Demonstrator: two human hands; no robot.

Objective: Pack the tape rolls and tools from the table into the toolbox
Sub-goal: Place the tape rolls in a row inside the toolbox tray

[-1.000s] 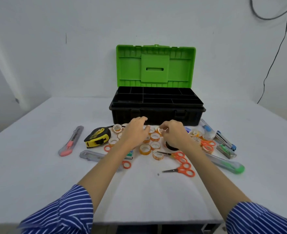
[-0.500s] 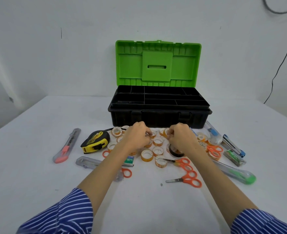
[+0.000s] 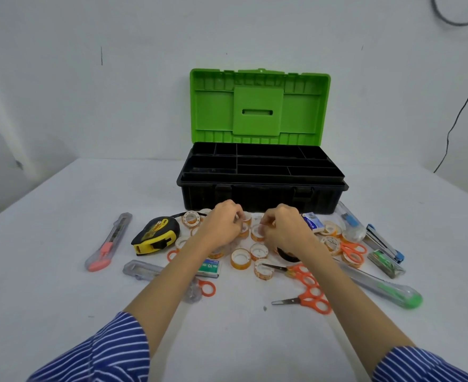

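both hands are curled down in the tape rolls (image 3: 240, 259) pile, left hand (image 3: 222, 227) and right hand (image 3: 283, 230) each look to pinch a small roll, and the open toolbox (image 3: 263, 194) sits straight ahead just past them, about equally near either hand

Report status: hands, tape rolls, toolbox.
Left hand and right hand both curled on small tape rolls in the pile. Toolbox open, tray looks empty. Nothing blocking the path.
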